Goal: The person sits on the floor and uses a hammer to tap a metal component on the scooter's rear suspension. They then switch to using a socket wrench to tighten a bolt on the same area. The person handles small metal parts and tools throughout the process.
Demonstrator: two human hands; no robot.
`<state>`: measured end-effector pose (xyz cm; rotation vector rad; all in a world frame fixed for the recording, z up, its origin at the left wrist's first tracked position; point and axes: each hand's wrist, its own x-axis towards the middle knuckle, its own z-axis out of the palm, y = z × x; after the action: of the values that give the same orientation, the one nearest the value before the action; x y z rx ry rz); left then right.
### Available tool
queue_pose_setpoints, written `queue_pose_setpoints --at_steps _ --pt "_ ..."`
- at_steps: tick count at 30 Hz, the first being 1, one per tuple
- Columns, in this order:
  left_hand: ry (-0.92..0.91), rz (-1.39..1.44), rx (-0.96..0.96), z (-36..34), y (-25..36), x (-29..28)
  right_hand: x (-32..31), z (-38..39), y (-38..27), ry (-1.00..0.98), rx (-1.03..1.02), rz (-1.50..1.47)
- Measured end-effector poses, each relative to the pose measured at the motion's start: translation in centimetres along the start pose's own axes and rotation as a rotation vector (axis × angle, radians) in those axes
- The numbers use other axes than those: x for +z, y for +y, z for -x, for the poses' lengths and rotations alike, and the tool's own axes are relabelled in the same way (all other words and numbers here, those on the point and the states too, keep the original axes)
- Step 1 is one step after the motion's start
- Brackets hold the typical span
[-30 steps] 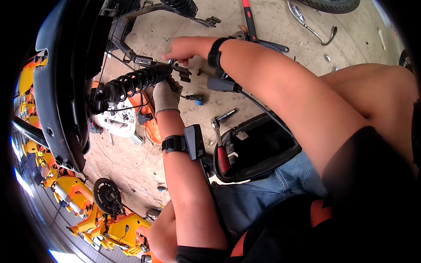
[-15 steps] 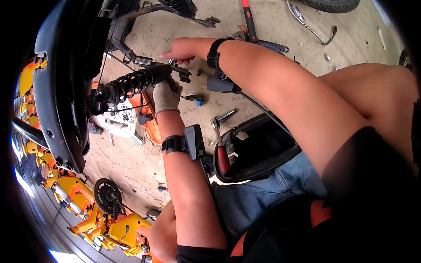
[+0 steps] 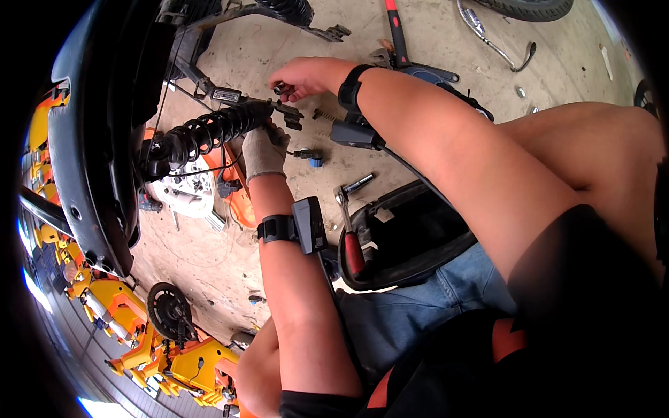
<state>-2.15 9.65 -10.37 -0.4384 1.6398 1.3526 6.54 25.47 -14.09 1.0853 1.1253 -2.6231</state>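
Observation:
My left hand (image 3: 265, 155), in a pale knit glove, is closed on the end of a black coil-spring shock absorber (image 3: 205, 136), under a dark metal bracket (image 3: 289, 113). My right hand (image 3: 301, 78) is bare, just above the bracket, with its fingers closed round a small metal fitting (image 3: 279, 88). A small spring (image 3: 324, 114) and a plug with a blue end (image 3: 315, 160) lie beside them. A red-handled ratchet (image 3: 353, 247) rests on a black tray-like part (image 3: 404, 202) near my legs.
A black vehicle frame (image 3: 94, 174) stands at left. An orange panel (image 3: 240, 202), a white plate with small parts (image 3: 181, 202), a long red-handled tool (image 3: 395, 28), a bent pipe (image 3: 491, 42) and a tire (image 3: 529, 8) lie about. Yellow vehicles (image 3: 195, 369) stand at lower left.
My right hand has shifted slightly right, away from the bracket, and the small metal fitting now shows in its fingers. My left hand stays on the shock absorber.

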Motion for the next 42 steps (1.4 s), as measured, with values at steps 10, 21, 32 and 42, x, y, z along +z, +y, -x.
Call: queue_pose_setpoints --at_steps 10,21,32,42 --pt "-0.052 0.016 0.045 0.0 0.0 -1.0 -1.1 0.2 0.1 0.076 0.007 0.052" --pt "-0.034 -0.054 0.160 2.0 0.6 -2.8 -0.2 0.4 -0.1 0.128 0.011 0.144" --pt "-0.056 0.118 -0.032 0.7 0.1 -0.5 -1.0 -0.3 1.7 0.168 0.014 0.505" --pt "-0.026 -0.026 0.025 -0.5 0.3 -0.1 -0.7 -1.1 2.3 0.195 0.040 0.551"
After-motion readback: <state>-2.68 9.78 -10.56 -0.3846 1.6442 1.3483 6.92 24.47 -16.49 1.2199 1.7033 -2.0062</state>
